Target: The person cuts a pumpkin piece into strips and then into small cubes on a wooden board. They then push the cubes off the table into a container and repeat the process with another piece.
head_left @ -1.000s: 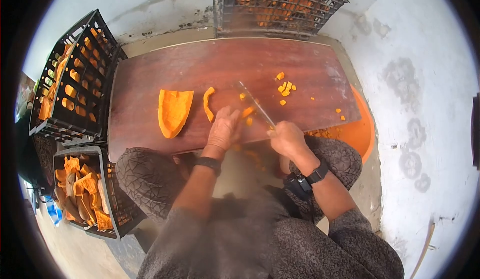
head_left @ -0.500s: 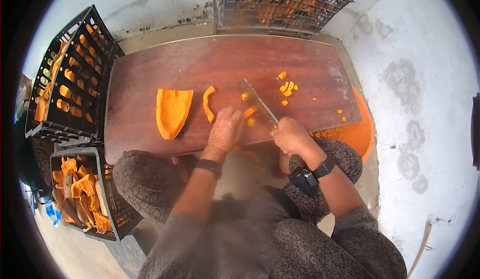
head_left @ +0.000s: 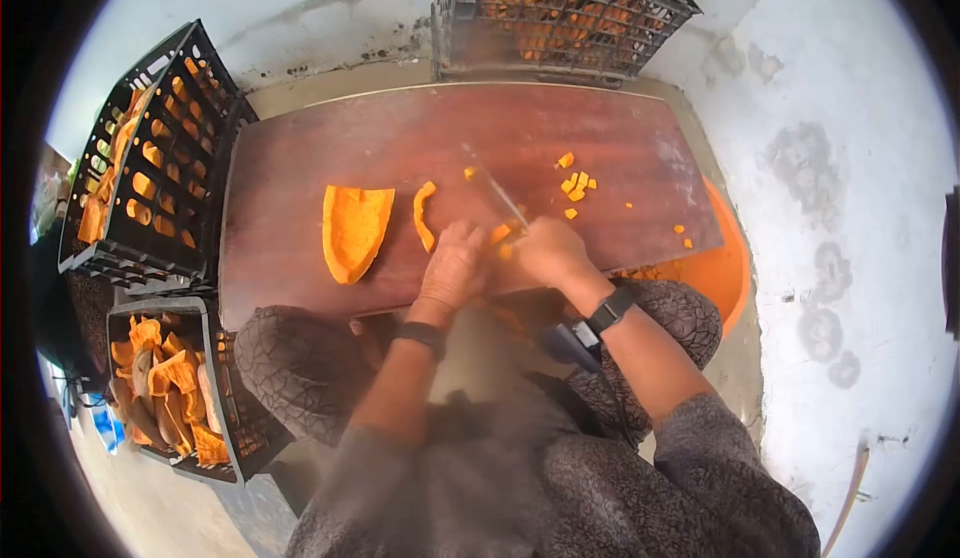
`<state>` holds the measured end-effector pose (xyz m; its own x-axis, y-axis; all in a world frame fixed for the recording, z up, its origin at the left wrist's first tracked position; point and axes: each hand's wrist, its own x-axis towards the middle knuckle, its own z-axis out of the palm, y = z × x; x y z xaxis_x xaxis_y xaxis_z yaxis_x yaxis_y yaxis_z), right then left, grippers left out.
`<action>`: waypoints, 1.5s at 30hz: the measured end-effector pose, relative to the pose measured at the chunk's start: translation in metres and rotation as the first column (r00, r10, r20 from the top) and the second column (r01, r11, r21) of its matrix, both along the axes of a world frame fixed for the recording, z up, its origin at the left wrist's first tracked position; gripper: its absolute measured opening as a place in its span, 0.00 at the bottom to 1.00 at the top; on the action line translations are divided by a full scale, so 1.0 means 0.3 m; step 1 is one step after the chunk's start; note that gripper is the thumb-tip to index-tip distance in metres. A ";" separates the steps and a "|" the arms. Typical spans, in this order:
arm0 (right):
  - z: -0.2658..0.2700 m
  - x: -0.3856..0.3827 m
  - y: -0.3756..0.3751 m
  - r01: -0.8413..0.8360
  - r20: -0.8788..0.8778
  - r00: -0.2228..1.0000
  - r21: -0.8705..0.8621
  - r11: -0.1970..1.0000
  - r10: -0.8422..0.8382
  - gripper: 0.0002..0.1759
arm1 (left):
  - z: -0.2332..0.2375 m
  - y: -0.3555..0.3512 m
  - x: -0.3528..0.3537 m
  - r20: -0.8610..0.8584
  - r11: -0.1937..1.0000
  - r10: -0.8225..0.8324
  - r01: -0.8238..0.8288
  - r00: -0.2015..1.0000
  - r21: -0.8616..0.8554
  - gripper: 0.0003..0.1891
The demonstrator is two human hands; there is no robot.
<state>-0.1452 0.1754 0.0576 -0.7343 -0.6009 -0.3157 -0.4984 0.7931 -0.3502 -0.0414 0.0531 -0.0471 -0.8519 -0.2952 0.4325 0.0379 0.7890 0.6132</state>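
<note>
In my right hand is the handle of a knife, whose blade points away and to the left over the reddish board. My left hand rests at the board's near edge, fingers curled against a small pumpkin piece; the fingertips are partly hidden. Left of that hand lie a curved pumpkin strip and a large hollowed pumpkin chunk. A small pumpkin bit sits by the blade's tip. Several pumpkin cubes are scattered right of the knife.
The reddish board spans in front of my knees. An orange tub holding cut bits stands under its right end. Black crates with pumpkin stand at left, lower left and behind. A white wall bounds the right side.
My right hand and the knife have moved left, closer to my left hand. My left hand stays almost in place. The view has shifted slightly.
</note>
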 end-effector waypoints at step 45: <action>-0.016 0.029 -0.001 -0.124 -0.115 0.985 0.060 0.990 0.130 0.14 | -0.019 0.004 -0.026 0.070 0.996 -0.029 0.034 0.997 -0.080 0.14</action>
